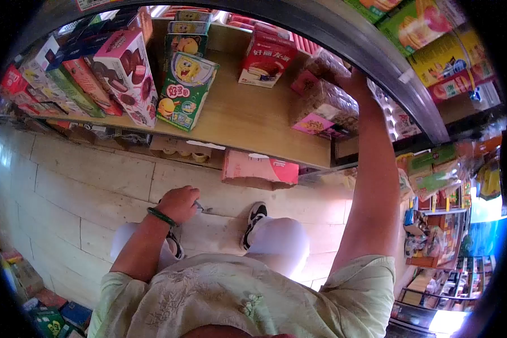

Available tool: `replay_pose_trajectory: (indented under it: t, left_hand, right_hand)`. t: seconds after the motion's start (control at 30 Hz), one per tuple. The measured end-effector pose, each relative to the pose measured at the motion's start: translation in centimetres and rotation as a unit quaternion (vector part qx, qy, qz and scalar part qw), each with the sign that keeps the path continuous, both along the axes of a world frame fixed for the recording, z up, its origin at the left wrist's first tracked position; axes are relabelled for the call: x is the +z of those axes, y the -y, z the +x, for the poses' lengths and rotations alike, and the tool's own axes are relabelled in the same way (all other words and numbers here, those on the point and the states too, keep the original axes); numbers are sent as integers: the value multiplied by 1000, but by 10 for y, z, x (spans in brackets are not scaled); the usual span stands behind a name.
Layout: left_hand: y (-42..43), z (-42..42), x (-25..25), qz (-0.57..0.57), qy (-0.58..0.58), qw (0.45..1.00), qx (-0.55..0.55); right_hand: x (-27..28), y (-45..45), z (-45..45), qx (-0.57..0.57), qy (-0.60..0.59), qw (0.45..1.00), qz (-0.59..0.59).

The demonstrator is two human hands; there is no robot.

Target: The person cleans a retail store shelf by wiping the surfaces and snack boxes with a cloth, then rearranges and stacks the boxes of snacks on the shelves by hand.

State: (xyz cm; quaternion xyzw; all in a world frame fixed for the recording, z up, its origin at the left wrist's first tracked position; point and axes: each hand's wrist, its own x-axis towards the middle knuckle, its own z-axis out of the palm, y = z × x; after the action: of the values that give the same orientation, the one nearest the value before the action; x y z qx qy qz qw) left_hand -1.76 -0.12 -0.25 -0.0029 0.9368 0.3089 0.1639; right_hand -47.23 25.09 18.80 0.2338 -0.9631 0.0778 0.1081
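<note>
My right hand [352, 83] reaches into the shelf at the upper right, by the clear-wrapped packages with pink labels [325, 107]; its fingers are mostly hidden behind the packages and blur. My left hand [180, 204], with a dark green bracelet on the wrist, hangs over the floor below the shelf. Its fingers are curled round a small greyish object that I cannot make out. Left of the packages, a red box [266, 58] stands on the wooden shelf [225, 112]. A green box with a yellow cartoon figure [187, 90] stands nearer the shelf's front edge.
A pink box [125, 76] and several other boxes line the shelf's left side. Below the shelf edge sits an open pink carton [259, 170]. A dark metal frame [400, 76] crosses the upper right. My shoes [255, 222] are on the tiled floor [115, 169].
</note>
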Motion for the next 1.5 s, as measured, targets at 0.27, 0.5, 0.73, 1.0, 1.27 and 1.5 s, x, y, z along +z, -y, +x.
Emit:
replay_pose_trajectory:
  t: [0.27, 0.5, 0.73, 1.0, 1.27, 1.5]
  left_hand:
    - [0, 0, -10, 5, -5, 1000, -14]
    - [-4, -2, -4, -13, 19, 1000, -12]
    - [0, 0, -10, -12, -1, 999, -29]
    - [-3, 0, -9, -23, 11, 999, -32]
    - [-6, 2, -6, -27, 15, 999, -35]
    - [-2, 1, -3, -18, 22, 999, -27]
  right_hand:
    - [-36, -35, -86, 103, 22, 994, -6]
    - [-14, -28, -48, 183, 125, 973, -59]
    - [-24, -24, -52, 176, -109, 978, -4]
    - [17, -15, -15, 194, 130, 967, -100]
    - [33, 108, 86, 253, -12, 967, -31]
    - [3, 160, 59, 334, -99, 935, 61]
